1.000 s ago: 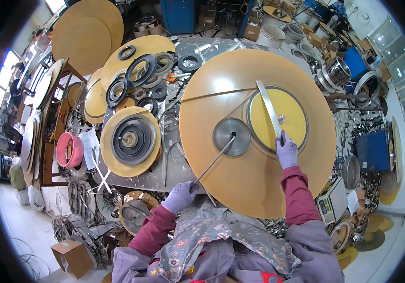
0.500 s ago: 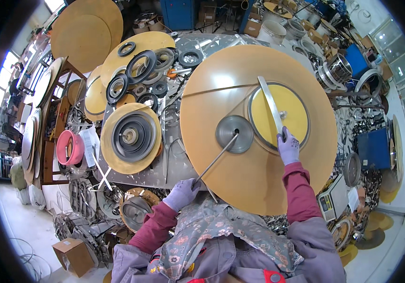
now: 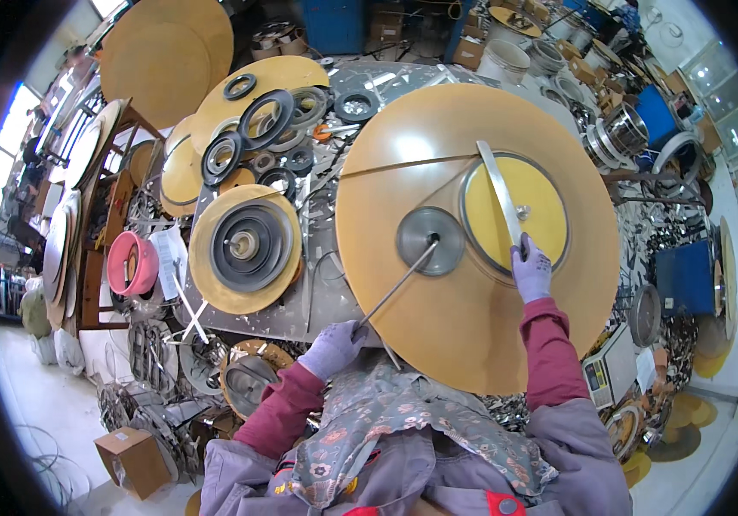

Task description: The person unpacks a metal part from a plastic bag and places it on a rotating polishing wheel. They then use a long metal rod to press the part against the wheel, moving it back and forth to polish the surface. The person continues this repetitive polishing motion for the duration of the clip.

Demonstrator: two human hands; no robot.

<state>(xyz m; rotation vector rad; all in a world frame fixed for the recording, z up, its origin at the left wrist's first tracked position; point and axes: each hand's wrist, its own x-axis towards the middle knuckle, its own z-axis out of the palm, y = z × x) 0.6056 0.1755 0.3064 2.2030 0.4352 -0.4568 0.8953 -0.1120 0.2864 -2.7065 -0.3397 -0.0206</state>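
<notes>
A large orange-tan round disc (image 3: 386, 335) lies in front of me, with a smaller yellow disc with a dark rim (image 3: 545, 202) on its right half. My left hand (image 3: 335, 348), gloved in pale purple, is closed round the near end of a thin metal rod (image 3: 399, 281). The rod's far end meets the centre of a small grey grooved disc (image 3: 416, 225). In my gloved right hand (image 3: 532, 271) is the lower end of a flat metal strip (image 3: 498, 185), which slants over the yellow disc. A thin dark band (image 3: 408, 165) runs leftward from near the strip's top.
Left of the large disc, a grey table (image 3: 322, 288) holds a yellow disc with a dark coil (image 3: 253, 245) and several black rings (image 3: 266, 120). A pink basin (image 3: 132, 265) stands further left. Metal scraps and a pale boxy device (image 3: 614, 365) are at right; a cardboard box (image 3: 132, 462) sits lower left.
The whole scene has shifted slightly to the right in the picture. Both hands keep their holds on the rod and the strip, with no clear movement against the large disc.
</notes>
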